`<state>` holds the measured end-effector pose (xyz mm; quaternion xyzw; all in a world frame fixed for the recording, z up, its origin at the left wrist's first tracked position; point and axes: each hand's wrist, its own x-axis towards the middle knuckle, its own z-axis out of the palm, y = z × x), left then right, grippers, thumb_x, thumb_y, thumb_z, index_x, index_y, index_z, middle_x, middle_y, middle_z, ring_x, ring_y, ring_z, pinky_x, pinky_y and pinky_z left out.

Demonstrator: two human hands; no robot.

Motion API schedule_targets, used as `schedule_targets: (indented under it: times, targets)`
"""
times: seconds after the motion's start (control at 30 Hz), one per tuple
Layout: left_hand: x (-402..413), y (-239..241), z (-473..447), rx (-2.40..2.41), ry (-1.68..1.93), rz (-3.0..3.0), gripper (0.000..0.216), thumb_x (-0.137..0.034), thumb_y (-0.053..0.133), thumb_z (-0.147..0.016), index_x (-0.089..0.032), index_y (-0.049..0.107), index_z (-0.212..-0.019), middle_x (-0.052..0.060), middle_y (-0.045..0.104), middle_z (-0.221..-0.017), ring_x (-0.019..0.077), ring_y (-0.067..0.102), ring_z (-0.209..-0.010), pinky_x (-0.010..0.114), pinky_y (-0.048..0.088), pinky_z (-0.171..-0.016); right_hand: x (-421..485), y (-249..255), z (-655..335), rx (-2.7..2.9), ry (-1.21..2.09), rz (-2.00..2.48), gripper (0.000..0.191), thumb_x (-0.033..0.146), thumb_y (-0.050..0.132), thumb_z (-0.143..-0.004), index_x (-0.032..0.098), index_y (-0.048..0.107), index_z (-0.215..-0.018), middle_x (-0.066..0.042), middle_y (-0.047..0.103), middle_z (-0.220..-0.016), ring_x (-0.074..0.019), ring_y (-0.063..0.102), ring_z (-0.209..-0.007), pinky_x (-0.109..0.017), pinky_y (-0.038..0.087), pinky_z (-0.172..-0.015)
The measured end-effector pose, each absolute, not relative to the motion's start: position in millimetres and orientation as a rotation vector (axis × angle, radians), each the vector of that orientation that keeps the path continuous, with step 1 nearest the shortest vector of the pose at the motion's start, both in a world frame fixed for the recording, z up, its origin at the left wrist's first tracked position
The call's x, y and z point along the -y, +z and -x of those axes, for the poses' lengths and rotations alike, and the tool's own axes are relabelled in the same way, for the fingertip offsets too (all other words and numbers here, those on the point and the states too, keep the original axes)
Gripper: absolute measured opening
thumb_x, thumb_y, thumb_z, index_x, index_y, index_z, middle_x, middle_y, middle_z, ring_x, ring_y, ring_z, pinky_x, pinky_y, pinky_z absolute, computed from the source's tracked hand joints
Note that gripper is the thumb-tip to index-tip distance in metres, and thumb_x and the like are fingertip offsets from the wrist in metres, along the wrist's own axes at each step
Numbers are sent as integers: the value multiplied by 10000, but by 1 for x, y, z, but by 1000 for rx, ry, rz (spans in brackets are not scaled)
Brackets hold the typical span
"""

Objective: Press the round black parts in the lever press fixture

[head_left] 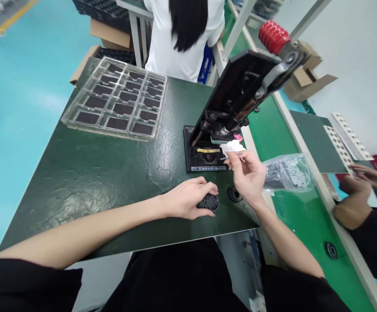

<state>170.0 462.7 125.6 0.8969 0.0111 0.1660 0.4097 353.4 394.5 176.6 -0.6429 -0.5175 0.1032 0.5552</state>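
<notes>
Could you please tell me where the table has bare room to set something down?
The widest bare patch lies between the tray, the press and the left forearm. It is crowded around the right hand, among press, black ring and bag.

A factory workshop, shown by its lever press (230, 94), green conveyor (308, 216) and compartmented parts tray (106, 131)

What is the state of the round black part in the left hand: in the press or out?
Out: the left hand grips the round black part in front of the press, apart from its base.
</notes>
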Motion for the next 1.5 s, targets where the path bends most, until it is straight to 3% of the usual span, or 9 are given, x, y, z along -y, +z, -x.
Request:
schedule_targets:
  times: [0.13,0.3,0.6,0.9,1.13,1.33,1.5]
  targets:
    - [-463,126,-170,-42,396,-2244,586,-376,872,-838,-200,513,-1266,98,709,-1226,291,628,-1143,415,539,-981,-343,182,-341,1243,404,1635,221,320,647,-1003,190,655,-824,-27,708,-752,-135,669,-662,-243,555,-627]
    - [-463,130,-170,-48,367,-2244,579,-341,880,-834,-206,496,-1246,95,701,-1221,286,628,-1141,404,551,-951,-310,149,-328,1237,453,1634,197,210,606,-1011,192,611,-815,-16,689,-761,-130,675,-697,-225,539,-639]
    - [-463,132,-172,-63,353,-2250,590,-342,881,-835,-204,487,-1253,88,697,-1202,282,637,-1114,400,557,-925,-309,139,-332,1348,418,1626,171,95,585,-995,201,607,-862,-13,675,-830,-133,680,-809,-249,543,-747]
    - [-462,131,-171,-80,366,-2223,596,-320,895,-812,-199,505,-1246,92,703,-1203,291,638,-1110,408,556,-921,-312,140,-327,1520,275,1612,164,36,567,-970,188,570,-908,-19,634,-832,-129,627,-771,-257,520,-707]
    - [-460,131,-172,-133,347,-2209,585,-309,903,-796,-207,498,-1206,83,715,-1149,293,648,-1093,406,562,-894,-317,144,-325,1539,201,1618,176,77,559,-987,192,555,-854,-15,616,-776,-134,612,-709,-264,502,-645]
    - [-460,131,-172,-119,369,-2180,613,-372,932,-770,-220,502,-1179,57,739,-1130,272,662,-1085,395,573,-891,-314,140,-335,1016,-45,1575,180,267,512,-1071,194,565,-914,8,570,-751,-112,567,-649,-247,467,-614]
    - [-476,142,-176,-252,663,-2257,546,-435,899,-804,-223,565,-1180,49,717,-1122,236,672,-1024,372,578,-867,-315,134,-337,861,59,1561,306,380,468,-1094,186,566,-879,-14,557,-837,-112,527,-688,-262,440,-646]
